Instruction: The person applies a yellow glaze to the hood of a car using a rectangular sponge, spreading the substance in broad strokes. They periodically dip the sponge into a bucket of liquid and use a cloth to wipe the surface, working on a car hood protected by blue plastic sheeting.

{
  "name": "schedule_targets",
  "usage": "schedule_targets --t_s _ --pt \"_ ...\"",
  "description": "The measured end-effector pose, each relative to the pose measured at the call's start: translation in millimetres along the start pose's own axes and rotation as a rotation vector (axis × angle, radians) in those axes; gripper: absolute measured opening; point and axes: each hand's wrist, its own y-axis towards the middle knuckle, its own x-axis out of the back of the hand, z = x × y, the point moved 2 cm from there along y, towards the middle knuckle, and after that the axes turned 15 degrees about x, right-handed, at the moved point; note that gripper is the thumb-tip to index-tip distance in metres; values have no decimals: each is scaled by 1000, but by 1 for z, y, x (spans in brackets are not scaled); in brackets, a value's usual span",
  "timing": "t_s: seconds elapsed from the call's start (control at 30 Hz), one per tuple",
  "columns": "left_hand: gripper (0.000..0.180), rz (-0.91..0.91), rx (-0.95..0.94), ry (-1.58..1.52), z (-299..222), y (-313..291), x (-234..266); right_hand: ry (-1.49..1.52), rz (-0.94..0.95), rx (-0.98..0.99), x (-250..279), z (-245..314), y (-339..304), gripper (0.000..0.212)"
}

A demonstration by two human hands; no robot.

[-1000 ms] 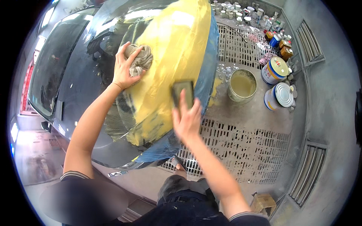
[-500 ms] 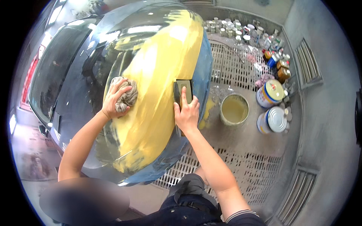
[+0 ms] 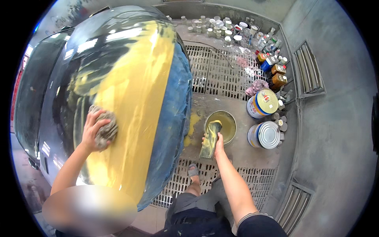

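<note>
My left hand (image 3: 90, 132) grips a wadded grey rag (image 3: 106, 128) and rests it on the car's bonnet, at the edge of a broad patch of yellow filler (image 3: 130, 114). Dark glossy paint (image 3: 59, 102) surrounds the patch on the left. Away from the car, my right hand (image 3: 219, 148) is closed around a sanding block (image 3: 209, 144), its face turned up and smeared yellow and wet. The block's far end overlaps the near side of a bucket (image 3: 235, 128) of cloudy yellowish water; whether it touches the rim I cannot tell.
Blue covering (image 3: 169, 106) lines the car's front. Two large tins (image 3: 269, 135) stand right of the bucket. Several cups and bottles (image 3: 228, 33) line the far wall. A slotted metal grate (image 3: 213, 73) forms part of the floor; a vented grey wall (image 3: 335, 118) closes the right side.
My right hand has left the yellow patch and moved right to the bucket, turning the sanding block face up. My left hand keeps the rag on the bonnet. The view has shifted right.
</note>
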Motion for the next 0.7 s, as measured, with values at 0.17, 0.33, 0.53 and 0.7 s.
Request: schedule_targets --t_s 0.17,0.33,0.53,0.7 --pt "73 -49 170 -12 67 -55 3 113 -226 -133 110 -29 106 87" --pt "76 -31 324 95 72 -45 -6 401 -305 -155 220 -64 231 82" --pt "76 33 485 237 49 -14 -36 -1204 -384 92 338 -70 364 71" --pt "77 113 544 368 7 35 -23 -2189 75 -123 361 -122 388 81"
